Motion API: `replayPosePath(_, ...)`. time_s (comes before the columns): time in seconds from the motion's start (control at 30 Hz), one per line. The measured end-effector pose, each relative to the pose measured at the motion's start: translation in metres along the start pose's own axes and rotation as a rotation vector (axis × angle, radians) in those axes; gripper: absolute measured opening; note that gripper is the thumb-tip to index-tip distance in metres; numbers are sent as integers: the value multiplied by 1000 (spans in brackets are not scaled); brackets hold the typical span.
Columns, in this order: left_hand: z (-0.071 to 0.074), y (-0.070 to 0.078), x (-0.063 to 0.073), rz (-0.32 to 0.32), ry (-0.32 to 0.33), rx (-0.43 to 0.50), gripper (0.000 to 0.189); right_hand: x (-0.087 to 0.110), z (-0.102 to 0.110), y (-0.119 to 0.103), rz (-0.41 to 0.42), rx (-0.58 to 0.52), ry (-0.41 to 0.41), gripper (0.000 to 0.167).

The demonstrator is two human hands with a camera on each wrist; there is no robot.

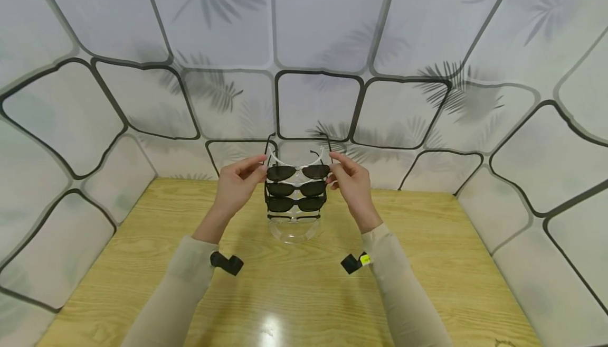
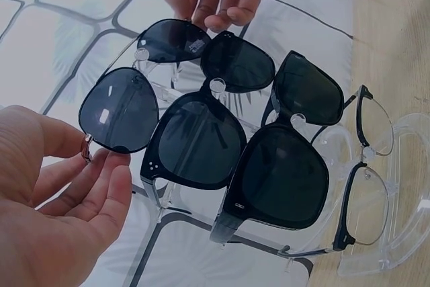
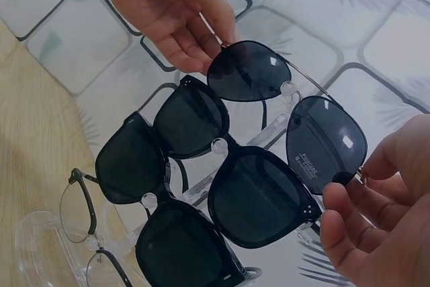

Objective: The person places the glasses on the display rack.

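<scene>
Dark aviator-style sunglasses (image 1: 281,172) with a thin metal top bar are at the top of a clear display stand (image 1: 291,240). My left hand (image 1: 236,184) pinches them by the left hinge, between thumb and fingers. At the opposite hinge, my right hand (image 1: 352,182) pinches the same pair. In the left wrist view the bridge of these sunglasses (image 2: 119,109) lies at a clear round knob of the stand. Their temples point back toward the wall. Below hang black-framed sunglasses (image 3: 259,196) and a second black pair (image 3: 131,162), both untouched by my hands.
Clear-lens eyeglasses (image 2: 363,166) with dark upper rims hang lowest on the stand, just over its curved base. The stand rests on a wood-grain table (image 1: 285,294). Behind it rises a patterned backdrop (image 1: 318,104), which also encloses both sides. Each wrist carries a small black camera (image 1: 233,264).
</scene>
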State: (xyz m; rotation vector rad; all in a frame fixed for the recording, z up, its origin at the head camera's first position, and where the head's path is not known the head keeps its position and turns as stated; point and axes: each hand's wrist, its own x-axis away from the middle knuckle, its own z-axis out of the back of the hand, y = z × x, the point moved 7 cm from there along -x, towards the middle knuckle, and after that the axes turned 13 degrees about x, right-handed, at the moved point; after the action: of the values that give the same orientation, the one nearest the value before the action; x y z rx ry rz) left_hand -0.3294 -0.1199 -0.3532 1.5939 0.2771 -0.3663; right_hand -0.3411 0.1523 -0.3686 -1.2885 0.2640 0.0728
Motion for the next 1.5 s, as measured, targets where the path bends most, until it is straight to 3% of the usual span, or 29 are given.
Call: replayPosePath(1.5,6,-5,3,-9,18,18,32,0,-6,7,-19,-15,-28,37)
